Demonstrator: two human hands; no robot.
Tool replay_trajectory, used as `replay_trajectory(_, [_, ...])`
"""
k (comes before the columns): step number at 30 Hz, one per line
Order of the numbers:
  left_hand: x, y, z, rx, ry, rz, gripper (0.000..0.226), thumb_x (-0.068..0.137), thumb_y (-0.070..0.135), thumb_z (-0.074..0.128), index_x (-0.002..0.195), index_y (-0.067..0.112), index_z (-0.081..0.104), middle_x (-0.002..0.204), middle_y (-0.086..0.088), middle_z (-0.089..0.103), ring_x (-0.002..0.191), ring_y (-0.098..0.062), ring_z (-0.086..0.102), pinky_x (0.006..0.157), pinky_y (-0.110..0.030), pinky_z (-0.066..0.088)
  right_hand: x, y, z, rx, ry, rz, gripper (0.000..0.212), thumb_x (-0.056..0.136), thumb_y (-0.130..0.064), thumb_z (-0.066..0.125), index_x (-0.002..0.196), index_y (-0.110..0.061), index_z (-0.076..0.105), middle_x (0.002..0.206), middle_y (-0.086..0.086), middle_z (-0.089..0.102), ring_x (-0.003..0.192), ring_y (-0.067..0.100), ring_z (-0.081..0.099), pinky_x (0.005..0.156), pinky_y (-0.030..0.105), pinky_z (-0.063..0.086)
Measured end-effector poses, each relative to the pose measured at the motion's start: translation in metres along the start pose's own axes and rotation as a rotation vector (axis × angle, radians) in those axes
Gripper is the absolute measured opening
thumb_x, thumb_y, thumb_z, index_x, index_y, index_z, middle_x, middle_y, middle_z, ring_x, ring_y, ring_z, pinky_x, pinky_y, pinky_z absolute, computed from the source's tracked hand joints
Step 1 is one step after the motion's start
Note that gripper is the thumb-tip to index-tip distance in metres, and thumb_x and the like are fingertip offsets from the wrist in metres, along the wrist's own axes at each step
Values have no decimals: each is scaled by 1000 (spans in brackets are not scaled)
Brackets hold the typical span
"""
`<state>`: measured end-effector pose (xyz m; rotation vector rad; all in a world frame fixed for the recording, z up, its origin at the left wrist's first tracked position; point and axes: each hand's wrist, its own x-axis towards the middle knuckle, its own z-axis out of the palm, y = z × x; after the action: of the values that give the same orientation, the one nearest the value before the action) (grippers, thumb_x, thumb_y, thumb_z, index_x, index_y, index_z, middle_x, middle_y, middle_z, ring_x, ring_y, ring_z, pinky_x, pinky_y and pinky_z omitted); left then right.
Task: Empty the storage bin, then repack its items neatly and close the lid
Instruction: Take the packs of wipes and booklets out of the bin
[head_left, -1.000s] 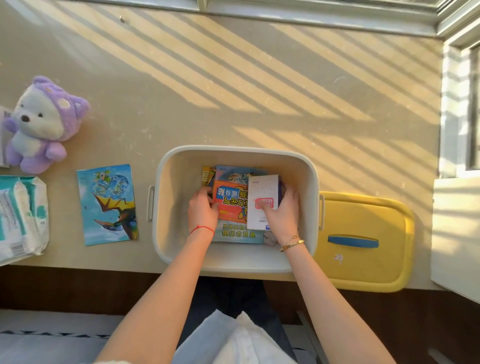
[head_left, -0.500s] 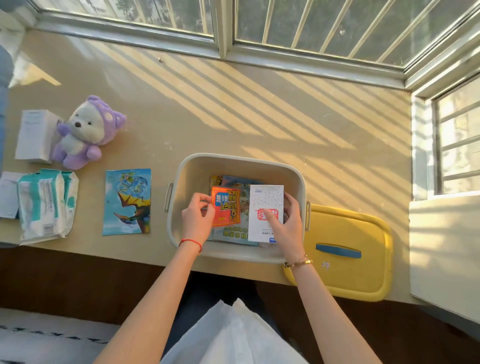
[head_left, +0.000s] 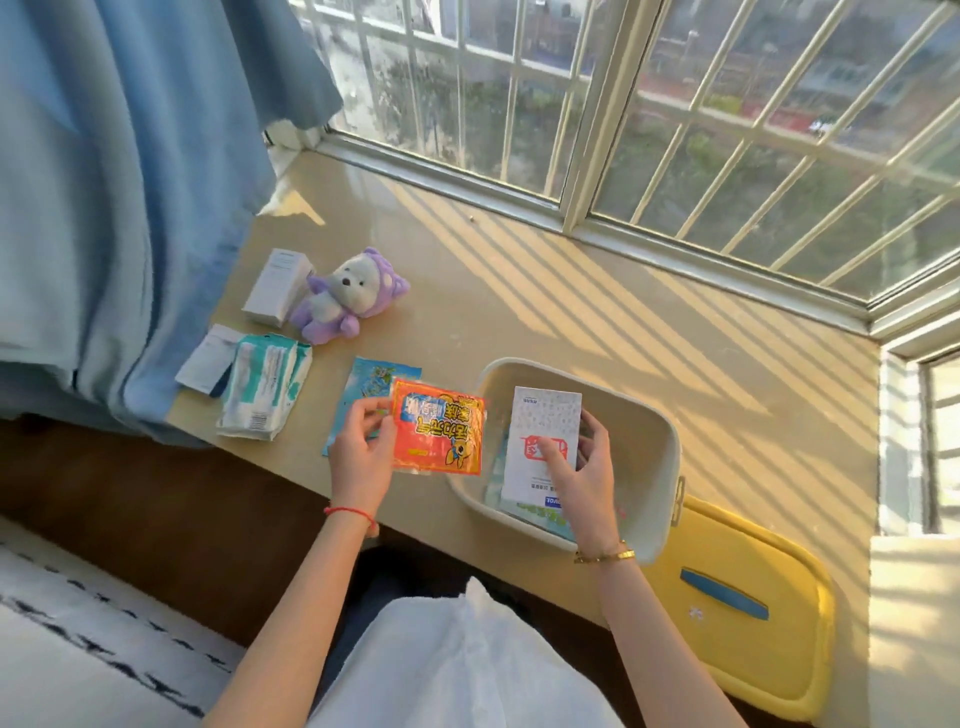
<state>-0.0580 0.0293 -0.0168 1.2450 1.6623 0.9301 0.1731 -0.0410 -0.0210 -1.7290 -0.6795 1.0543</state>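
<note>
Emptying is well along: both hands are lifting packets out of the storage bin (head_left: 649, 415).

The left hand (head_left: 361, 457) pinches an orange packet (head_left: 439, 434) by its edge, its grip closed on it, held over the tabletop (head_left: 571, 312) at about 9 o'clock from the bin. The right hand (head_left: 587, 478) has its grip curled round a white packet (head_left: 543, 441), upright over the bin's interior. Already out, toward 10 o'clock, lie a blue packet (head_left: 374, 382), a wipes pack (head_left: 265, 387), a small sachet (head_left: 205, 358), a white box (head_left: 278, 286) and a plush bear (head_left: 345, 296). At least one pale flat item (head_left: 535, 514) appears to remain in the bin. The yellow lid (head_left: 753, 623) lies off at 4 o'clock, just beside the bin. By the look of it, finishing the emptying, the whole repacking and closing the lid are left.
</note>
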Motion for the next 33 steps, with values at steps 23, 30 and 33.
replay_trajectory(23, [194, -53, -232, 49, -250, -46, 13, 97, 25, 50, 109, 28, 53, 105, 0, 65, 91, -7, 65, 60, -19, 53, -18, -39, 292, 124, 117, 98, 60, 85, -19, 71, 135, -24, 38, 111, 6, 65, 89, 14, 71, 68, 32, 61])
replay_trajectory(30, [244, -44, -188, 58, -277, -53, 10, 96, 28, 49, 103, 33, 55, 93, 7, 69, 80, -7, 69, 61, -31, 58, 24, -54, 290, 106, 233, 115, 62, 85, -18, 71, 137, -23, 36, 108, 4, 66, 86, 10, 71, 61, 27, 59])
replay_trajectory(33, [268, -35, -145, 33, -309, -63, 11, 97, 24, 49, 105, 25, 55, 100, -1, 68, 86, -12, 68, 61, -23, 55, 51, -60, 277, 110, 283, 110, 61, 86, -19, 70, 137, -23, 36, 107, 4, 66, 85, 11, 72, 61, 26, 59])
